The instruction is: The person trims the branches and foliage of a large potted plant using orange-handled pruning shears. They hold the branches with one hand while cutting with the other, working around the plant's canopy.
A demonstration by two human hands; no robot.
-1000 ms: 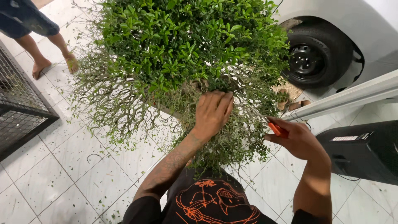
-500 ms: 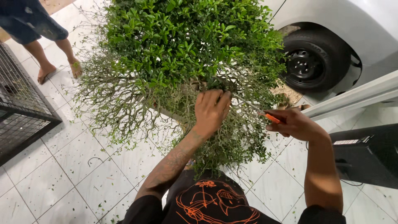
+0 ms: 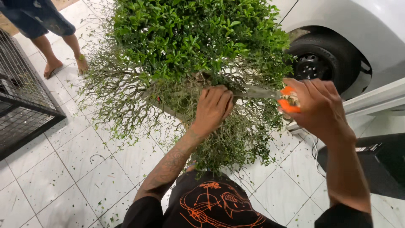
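Left hand (image 3: pixel 213 107) is curled into the bush (image 3: pixel 190 55), gripping a clump of thin twigs under the leafy crown. Right hand (image 3: pixel 318 107) is closed round the orange handles of shears (image 3: pixel 270 95), whose blades reach into the foliage beside the left fingers. The bush stands before the person, over the white tiled floor (image 3: pixel 55 181). Its twigs look light, springy and brittle, best taken in bunches near thicker stems. Beyond are a wire cage (image 3: pixel 19 105), a car wheel (image 3: pixel 316 65), and another person's bare legs (image 3: pixel 63 50).
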